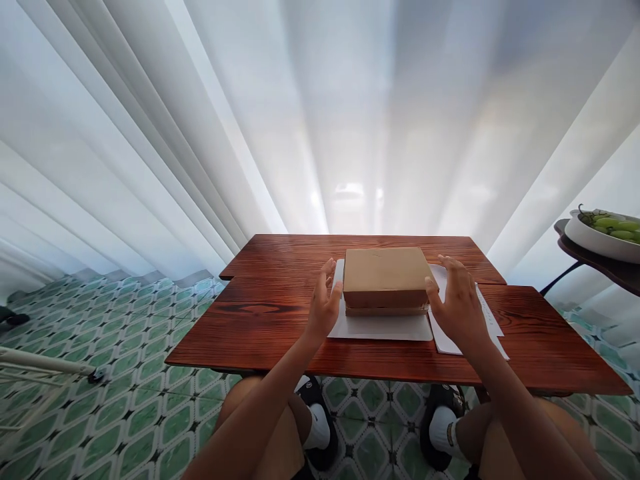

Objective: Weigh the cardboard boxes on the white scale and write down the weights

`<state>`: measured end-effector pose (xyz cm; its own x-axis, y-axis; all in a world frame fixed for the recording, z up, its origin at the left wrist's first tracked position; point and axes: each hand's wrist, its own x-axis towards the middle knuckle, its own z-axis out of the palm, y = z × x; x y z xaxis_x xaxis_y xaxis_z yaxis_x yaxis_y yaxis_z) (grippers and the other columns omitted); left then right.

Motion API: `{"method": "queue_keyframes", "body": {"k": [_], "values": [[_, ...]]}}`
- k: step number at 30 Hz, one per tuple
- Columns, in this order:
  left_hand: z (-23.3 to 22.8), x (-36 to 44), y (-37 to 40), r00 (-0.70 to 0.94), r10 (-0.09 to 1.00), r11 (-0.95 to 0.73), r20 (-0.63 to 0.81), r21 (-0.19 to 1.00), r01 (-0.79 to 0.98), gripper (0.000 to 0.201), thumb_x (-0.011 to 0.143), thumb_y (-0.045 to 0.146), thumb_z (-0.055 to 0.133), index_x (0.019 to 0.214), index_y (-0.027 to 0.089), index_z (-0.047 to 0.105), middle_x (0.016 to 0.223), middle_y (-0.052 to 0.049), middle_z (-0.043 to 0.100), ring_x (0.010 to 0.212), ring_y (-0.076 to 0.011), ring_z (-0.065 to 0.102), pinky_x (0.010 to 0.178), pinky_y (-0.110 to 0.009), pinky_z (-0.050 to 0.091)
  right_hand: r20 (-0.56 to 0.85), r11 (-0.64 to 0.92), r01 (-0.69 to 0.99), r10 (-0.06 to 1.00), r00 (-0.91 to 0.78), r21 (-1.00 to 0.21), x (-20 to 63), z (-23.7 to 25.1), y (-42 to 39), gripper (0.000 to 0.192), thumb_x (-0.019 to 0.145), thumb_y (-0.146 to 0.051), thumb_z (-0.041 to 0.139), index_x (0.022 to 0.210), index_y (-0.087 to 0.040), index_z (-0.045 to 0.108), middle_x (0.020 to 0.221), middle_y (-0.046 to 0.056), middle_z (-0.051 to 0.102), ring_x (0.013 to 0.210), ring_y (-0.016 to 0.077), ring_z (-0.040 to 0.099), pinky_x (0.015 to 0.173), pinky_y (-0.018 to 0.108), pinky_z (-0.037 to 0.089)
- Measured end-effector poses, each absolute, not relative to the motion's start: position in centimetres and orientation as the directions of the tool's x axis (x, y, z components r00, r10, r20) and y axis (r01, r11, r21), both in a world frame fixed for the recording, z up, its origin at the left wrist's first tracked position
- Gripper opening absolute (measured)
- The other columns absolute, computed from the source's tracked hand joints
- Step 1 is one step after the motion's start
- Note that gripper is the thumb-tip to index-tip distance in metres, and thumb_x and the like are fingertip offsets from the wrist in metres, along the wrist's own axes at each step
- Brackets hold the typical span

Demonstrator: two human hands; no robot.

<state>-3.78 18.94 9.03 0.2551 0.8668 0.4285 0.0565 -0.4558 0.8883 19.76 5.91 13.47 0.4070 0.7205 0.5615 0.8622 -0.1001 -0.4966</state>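
**Both hands bracket the cardboard box at the middle of the counter**

Your left hand [324, 301] and right hand [457, 301] stand on either side of the cardboard box [385, 277], palms turned inward toward its short ends. The fingers of both are spread and relaxed, not clenched. The left thumb and the right thumb each lie against or just beside the box's near corners, but I cannot tell whether either presses on the cardboard. Neither hand has closed around anything.

The box sits flat, lid on, near the middle of the counter [260, 320], squarely in front of you, which puts it within easy reach of both arms at once. A slightly darker layer shows under its front edge, perhaps the base of the box or a second flat piece; the view does not settle which.

Under the box lies a white sheet [380, 328], sticking out toward you and on the left, so the box rests on the sheet and not on the bare wood. More white paper [487, 313] fans out from under your right hand toward the right edge of the counter.

Well apart on the right, a white bowl [597, 243] of green fruit [615, 227] stands on a separate dark side table [600, 267]. White curtains [320, 113] hang behind, and the floor [125, 373] is green patterned tile.
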Motion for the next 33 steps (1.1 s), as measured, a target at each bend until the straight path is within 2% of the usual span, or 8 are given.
{"method": "queue_keyframes", "body": {"k": [4,6,8,14,17,20,26,33], "values": [[8.5,-3.4,19.1,0.274,0.927,-0.282,0.257,0.958,0.053,0.060,0.096,0.044,0.048,0.150,0.019,0.037,0.158,-0.014,0.038,0.148,-0.0259,0.037,0.123,-0.045,0.031,0.281,-0.254,0.750,0.816,0.505,-0.611,20.2,11.7,6.6,0.073,0.100,-0.059,0.028,0.157,-0.012,0.026,0.161,0.017,0.034,0.149,0.0326,0.030,0.119,0.054,0.031],[8.3,-3.3,19.1,0.291,0.942,-0.198,0.167,0.977,0.079,0.064,0.095,0.048,0.049,0.151,0.020,0.036,0.160,-0.014,0.036,0.149,-0.0279,0.034,0.122,-0.046,0.032,0.170,-0.307,0.694,0.832,0.528,-0.651,20.5,11.4,7.1,0.079,0.100,-0.063,0.024,0.159,-0.011,0.022,0.161,0.017,0.033,0.149,0.0326,0.030,0.119,0.053,0.031],[8.2,-3.2,19.1,0.306,0.945,-0.156,0.118,0.982,0.103,0.068,0.095,0.052,0.050,0.153,0.020,0.034,0.161,-0.014,0.034,0.150,-0.0292,0.031,0.122,-0.047,0.033,0.120,-0.328,0.664,0.837,0.535,-0.672,20.7,11.3,7.4,0.080,0.099,-0.064,0.023,0.159,-0.011,0.022,0.160,0.017,0.035,0.147,0.0332,0.034,0.117,0.052,0.033],[8.0,-3.2,19.1,0.356,0.930,-0.141,0.087,0.981,0.130,0.075,0.094,0.056,0.051,0.155,0.019,0.029,0.161,-0.014,0.033,0.150,-0.0298,0.031,0.121,-0.047,0.034,0.089,-0.366,0.683,0.841,0.533,-0.632,21.3,11.9,7.1,0.071,0.100,-0.061,0.025,0.151,-0.015,0.042,0.138,0.020,0.060,0.124,0.0375,0.059,0.101,0.051,0.045],[8.1,-3.1,19.0,0.386,0.916,-0.171,0.106,0.976,0.136,0.070,0.096,0.055,0.050,0.154,0.021,0.033,0.159,-0.013,0.039,0.148,-0.0297,0.036,0.119,-0.045,0.038,0.081,-0.384,0.707,0.846,0.528,-0.594,21.3,12.1,7.1,0.068,0.100,-0.060,0.024,0.149,-0.016,0.045,0.125,0.020,0.067,0.111,0.0377,0.065,0.093,0.049,0.048],[8.2,-3.0,18.9,0.404,0.905,-0.212,0.131,0.964,0.163,0.067,0.096,0.055,0.050,0.152,0.023,0.036,0.157,-0.010,0.042,0.147,-0.0302,0.038,0.118,-0.046,0.039,0.105,-0.390,0.734,0.843,0.527,-0.556,21.2,12.1,7.2,0.068,0.100,-0.059,0.026,0.150,-0.015,0.044,0.119,0.019,0.070,0.108,0.0375,0.066,0.091,0.048,0.048],[8.0,-2.9,19.0,0.386,0.913,-0.201,0.128,0.968,0.153,0.069,0.096,0.055,0.049,0.155,0.023,0.033,0.159,-0.008,0.039,0.149,-0.0295,0.035,0.122,-0.047,0.034,0.142,-0.405,0.775,0.838,0.527,-0.486,20.9,12.0,7.3,0.069,0.100,-0.056,0.030,0.148,-0.009,0.047,0.121,0.021,0.069,0.108,0.0374,0.067,0.092,0.047,0.049],[8.8,-3.6,19.0,0.342,0.922,-0.218,0.182,0.974,0.069,0.062,0.097,0.049,0.048,0.153,0.024,0.036,0.162,-0.004,0.035,0.152,-0.0251,0.029,0.126,-0.044,0.027,0.144,-0.383,0.777,0.848,0.510,-0.500,19.6,12.9,6.9,0.072,0.099,-0.058,0.030,0.149,-0.009,0.045,0.125,0.021,0.068,0.109,0.0393,0.065,0.093,0.048,0.048]]}}
